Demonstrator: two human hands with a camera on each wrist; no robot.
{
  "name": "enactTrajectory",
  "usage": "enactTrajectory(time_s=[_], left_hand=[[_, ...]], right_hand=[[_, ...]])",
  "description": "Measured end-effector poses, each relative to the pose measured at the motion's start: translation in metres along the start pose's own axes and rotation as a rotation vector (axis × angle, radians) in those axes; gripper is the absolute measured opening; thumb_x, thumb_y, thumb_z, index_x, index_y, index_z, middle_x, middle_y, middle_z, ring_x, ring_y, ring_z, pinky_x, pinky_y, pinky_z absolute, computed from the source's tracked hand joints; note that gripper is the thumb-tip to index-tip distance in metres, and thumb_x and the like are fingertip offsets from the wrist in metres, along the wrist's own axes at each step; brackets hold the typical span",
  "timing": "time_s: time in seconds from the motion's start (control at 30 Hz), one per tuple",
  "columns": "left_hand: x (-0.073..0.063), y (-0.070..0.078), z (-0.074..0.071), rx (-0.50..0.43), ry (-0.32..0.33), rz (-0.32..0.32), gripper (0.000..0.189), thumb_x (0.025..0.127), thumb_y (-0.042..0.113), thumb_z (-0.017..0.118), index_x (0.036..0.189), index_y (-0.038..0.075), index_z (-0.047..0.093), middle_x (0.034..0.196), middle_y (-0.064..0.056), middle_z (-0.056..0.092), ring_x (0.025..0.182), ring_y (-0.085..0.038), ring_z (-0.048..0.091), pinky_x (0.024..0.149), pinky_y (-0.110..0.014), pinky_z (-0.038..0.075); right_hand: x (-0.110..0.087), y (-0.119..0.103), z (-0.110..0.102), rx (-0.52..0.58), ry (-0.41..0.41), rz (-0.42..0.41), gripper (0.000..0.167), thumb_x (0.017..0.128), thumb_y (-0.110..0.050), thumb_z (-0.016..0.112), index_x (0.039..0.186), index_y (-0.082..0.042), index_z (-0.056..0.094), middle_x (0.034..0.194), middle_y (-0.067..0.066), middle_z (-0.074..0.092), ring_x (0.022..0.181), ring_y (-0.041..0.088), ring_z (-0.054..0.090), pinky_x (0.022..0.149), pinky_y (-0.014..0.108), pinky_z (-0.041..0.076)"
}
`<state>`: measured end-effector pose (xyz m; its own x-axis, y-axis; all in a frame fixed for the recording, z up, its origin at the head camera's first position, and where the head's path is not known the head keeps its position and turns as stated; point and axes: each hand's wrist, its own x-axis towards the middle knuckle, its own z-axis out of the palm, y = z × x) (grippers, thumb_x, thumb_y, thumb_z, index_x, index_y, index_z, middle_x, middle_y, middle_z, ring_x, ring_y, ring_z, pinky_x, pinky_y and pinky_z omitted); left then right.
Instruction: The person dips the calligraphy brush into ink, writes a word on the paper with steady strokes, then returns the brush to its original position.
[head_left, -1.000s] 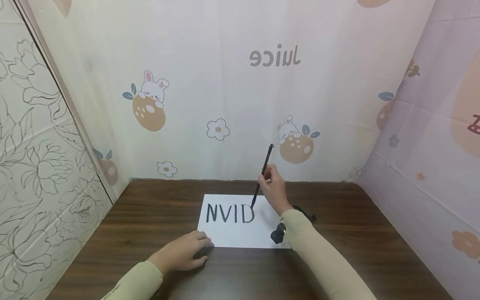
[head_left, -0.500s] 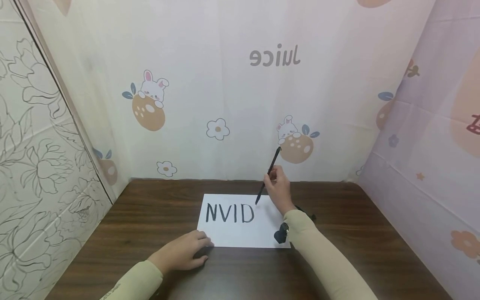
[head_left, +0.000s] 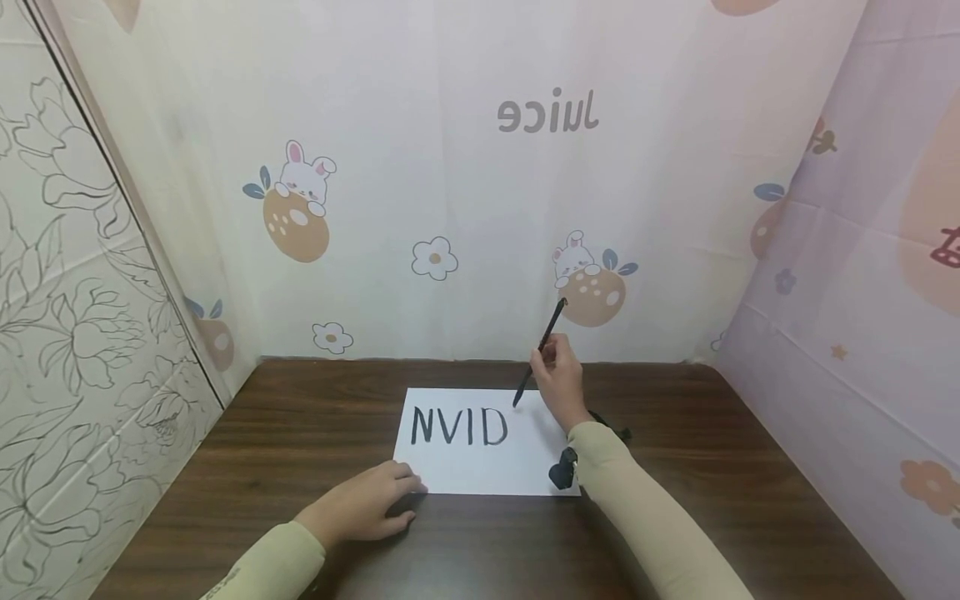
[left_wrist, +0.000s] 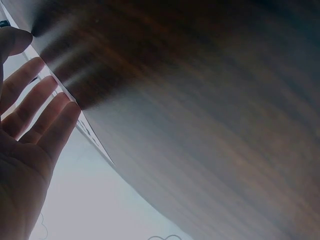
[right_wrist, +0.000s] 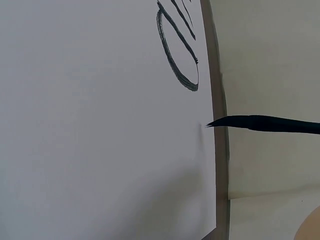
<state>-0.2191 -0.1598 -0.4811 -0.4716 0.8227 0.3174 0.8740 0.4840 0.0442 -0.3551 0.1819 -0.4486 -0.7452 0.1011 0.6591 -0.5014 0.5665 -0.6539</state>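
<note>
My right hand [head_left: 561, 377] pinches the dark handle of a writing brush [head_left: 552, 323] between thumb and fingers. In the right wrist view the brush's pointed black tip [right_wrist: 220, 122] hovers close over the paper, below the inked D [right_wrist: 175, 55]. A white sheet of paper [head_left: 487, 475] lies on the table with the black letters NVID [head_left: 459, 427] along its upper half. At its near left corner rests my left hand [head_left: 367, 502], fingertips on the edge. The left wrist view shows those fingers [left_wrist: 60, 125] spread and fairly straight, holding nothing.
The dark wood table [head_left: 300, 433] reaches back to a pale curtain [head_left: 450, 167] printed with rabbits and oranges. More printed sheeting closes off both sides. A black wrist camera [head_left: 562, 471] on the right arm overlaps the paper's lower right corner.
The brush tip has lifted off the D and moved slightly right and up, with the right hand shifting right. The left hand and the paper have stayed put.
</note>
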Motion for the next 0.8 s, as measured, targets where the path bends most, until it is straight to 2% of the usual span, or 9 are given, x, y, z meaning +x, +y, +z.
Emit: enactTrajectory(time_s=[0.37, 0.8], left_hand=[[-0.0004, -0.0011, 0.0012, -0.005, -0.012, -0.01, 0.028, 0.085, 0.02, 0.073, 0.11, 0.007, 0.07, 0.1, 0.0, 0.061, 0.091, -0.011, 0.058, 0.082, -0.029, 0.052], [-0.0017, -0.0019, 0.0038, -0.001, -0.01, -0.008, 0.029, 0.085, 0.02, 0.073, 0.111, 0.008, 0.069, 0.101, 0.001, 0.061, 0.091, -0.011, 0.058, 0.082, -0.029, 0.052]], right_hand=[[-0.0028, 0.0001, -0.0008, -0.009, -0.018, 0.019, 0.015, 0.098, -0.013, 0.057, 0.111, -0.008, 0.052, 0.092, 0.006, 0.059, 0.084, 0.02, 0.059, 0.07, 0.037, 0.052], [-0.0066, -0.0006, -0.0015, -0.023, -0.058, -0.003, 0.017, 0.098, -0.012, 0.06, 0.113, -0.009, 0.052, 0.092, 0.006, 0.058, 0.083, 0.02, 0.057, 0.07, 0.036, 0.052]])
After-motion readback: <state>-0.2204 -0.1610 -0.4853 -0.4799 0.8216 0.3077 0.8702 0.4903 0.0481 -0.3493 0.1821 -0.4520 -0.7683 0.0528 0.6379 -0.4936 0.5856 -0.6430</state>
